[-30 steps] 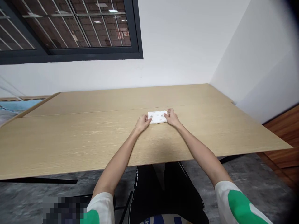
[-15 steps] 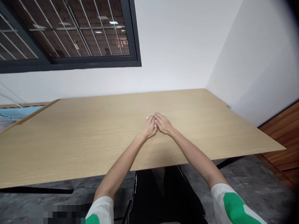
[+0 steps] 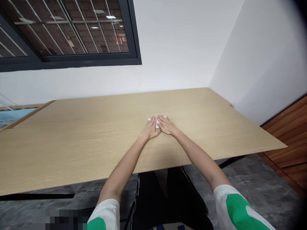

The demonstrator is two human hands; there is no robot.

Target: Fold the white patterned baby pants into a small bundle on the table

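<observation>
While left hand and right hand lie on white cloth, fingers spread slightly

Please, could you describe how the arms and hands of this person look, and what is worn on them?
The left hand and right hand are bare: no glove, watch or bracelet shows. The left sleeve and right sleeve are short and whitish, each with bright green on it; the green on the right has curved edges.
</observation>
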